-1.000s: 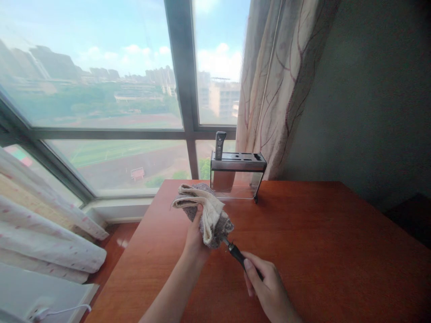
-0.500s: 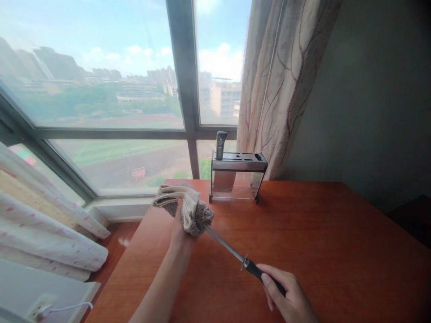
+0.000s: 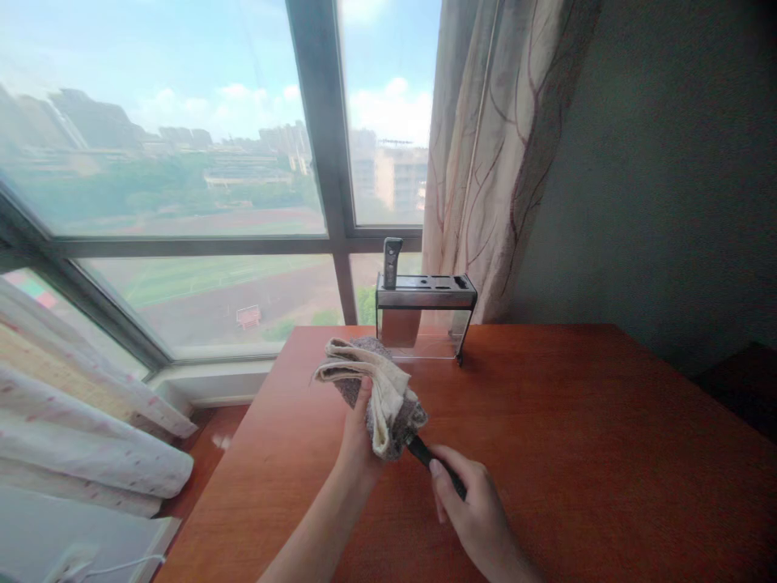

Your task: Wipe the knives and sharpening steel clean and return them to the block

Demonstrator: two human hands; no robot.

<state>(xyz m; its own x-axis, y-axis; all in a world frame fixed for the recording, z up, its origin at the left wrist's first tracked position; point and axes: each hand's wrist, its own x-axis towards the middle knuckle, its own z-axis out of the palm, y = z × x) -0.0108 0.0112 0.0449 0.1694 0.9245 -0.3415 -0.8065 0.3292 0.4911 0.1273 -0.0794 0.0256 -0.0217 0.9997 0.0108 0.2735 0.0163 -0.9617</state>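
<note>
My left hand [image 3: 363, 433] is closed around a folded grey and cream cloth [image 3: 388, 397], thumb on top. The cloth is wrapped round the rod of a sharpening steel [image 3: 418, 450], so the metal is hidden and only the black handle shows. Its handle lies in the closed fingers of my right hand [image 3: 470, 494], close beside the cloth. Both hands are above the wooden table. Farther back stands a knife block [image 3: 426, 300] with clear sides and a slotted metal top. One knife [image 3: 392, 263] is upright in its left slot, its wide blade visible through the side.
The reddish-brown table [image 3: 546, 421] extends to the right and up to the window [image 3: 212, 300]. A patterned curtain [image 3: 486, 146] hangs behind the knife block. Pale curtains [image 3: 78, 421] and a socket with a white cable [image 3: 125, 564] are at the left.
My left hand and the cloth have moved right and down along the rod, up to the handle. My right hand has shifted slightly left and up. The bare rod is now covered.
</note>
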